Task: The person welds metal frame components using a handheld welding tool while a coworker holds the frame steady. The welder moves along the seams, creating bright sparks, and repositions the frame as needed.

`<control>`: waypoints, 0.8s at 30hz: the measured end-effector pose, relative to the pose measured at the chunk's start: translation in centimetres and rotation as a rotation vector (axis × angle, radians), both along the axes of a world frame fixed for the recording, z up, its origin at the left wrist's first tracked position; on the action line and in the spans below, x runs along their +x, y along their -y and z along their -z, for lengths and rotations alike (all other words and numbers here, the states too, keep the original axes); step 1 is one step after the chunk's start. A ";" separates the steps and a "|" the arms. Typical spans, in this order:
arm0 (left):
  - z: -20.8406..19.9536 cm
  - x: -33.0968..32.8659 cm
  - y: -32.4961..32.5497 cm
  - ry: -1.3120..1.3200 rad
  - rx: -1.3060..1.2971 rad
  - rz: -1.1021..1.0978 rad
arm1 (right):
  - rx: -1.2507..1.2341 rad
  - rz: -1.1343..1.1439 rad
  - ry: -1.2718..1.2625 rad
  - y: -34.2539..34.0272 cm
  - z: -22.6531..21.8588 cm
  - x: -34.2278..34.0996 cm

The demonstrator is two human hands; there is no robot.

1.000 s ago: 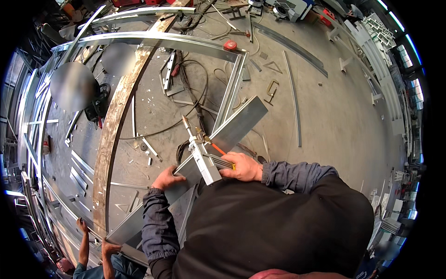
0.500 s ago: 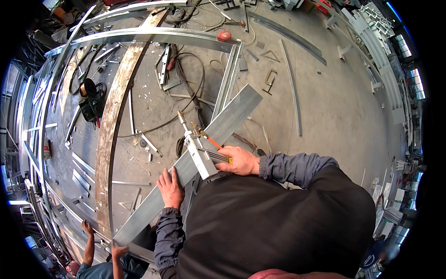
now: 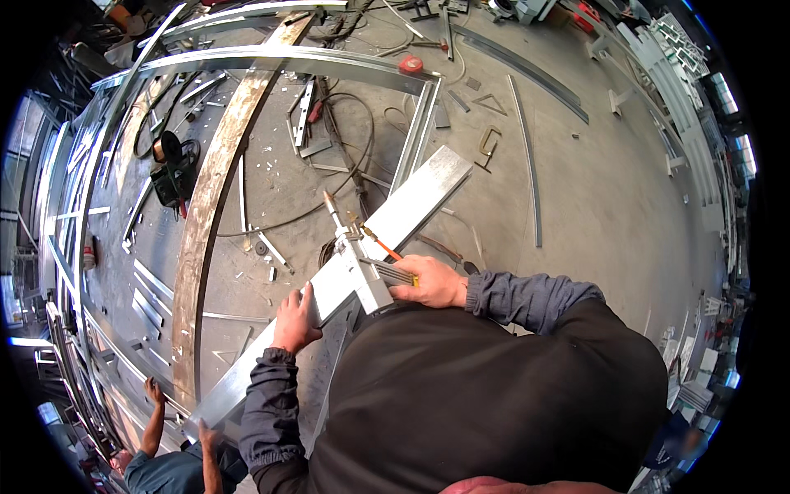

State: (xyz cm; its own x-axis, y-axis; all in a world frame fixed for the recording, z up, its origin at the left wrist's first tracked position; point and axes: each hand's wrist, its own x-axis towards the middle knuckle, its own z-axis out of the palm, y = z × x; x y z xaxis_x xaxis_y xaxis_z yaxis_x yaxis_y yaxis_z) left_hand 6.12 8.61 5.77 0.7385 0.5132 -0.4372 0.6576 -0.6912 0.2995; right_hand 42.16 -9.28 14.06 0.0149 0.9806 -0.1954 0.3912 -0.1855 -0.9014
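A long, flat silver metal profile (image 3: pixel 424 188) lies diagonally in front of me, its wide face shining brightly. My left hand (image 3: pixel 298 319) is closed over its near edge, left of the middle. In my right hand (image 3: pixel 436 281) is a silver tool (image 3: pixel 369 286) with a long narrow nose and a copper-coloured tip, resting across the profile. A brass fitting and an orange-red rod or hose run along the tool's side toward my fingers. What exactly the tool is, I cannot tell. At the profile's lower left end is a co-worker's hand (image 3: pixel 206 435); the other hand (image 3: pixel 154 390) is raised beside it.
A large metal frame (image 3: pixel 284 56) stands behind, crossed by a worn wooden plank (image 3: pixel 216 177). Cables, offcuts and a dark green power tool (image 3: pixel 170 177) lie on the floor. Farther right are a C-clamp (image 3: pixel 489 149), a red tape measure (image 3: pixel 411 64) and a thin metal strip (image 3: pixel 527 160).
The profile has tilted, and its face now catches the light. My left hand has gone from lying flat on it to curling over its edge. The whole view has shifted slightly.
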 end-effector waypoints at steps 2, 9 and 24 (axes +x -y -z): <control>0.3 -0.6 -2.2 0.038 -0.138 0.004 | -0.023 0.011 -0.028 0.0 -0.4 0.1; 2.5 -2.0 -6.4 0.208 -0.593 -0.138 | -0.018 0.048 0.004 0.3 0.1 0.5; 1.8 -3.0 -7.2 0.243 -0.593 -0.441 | -0.041 -0.220 -0.316 -3.4 2.4 2.2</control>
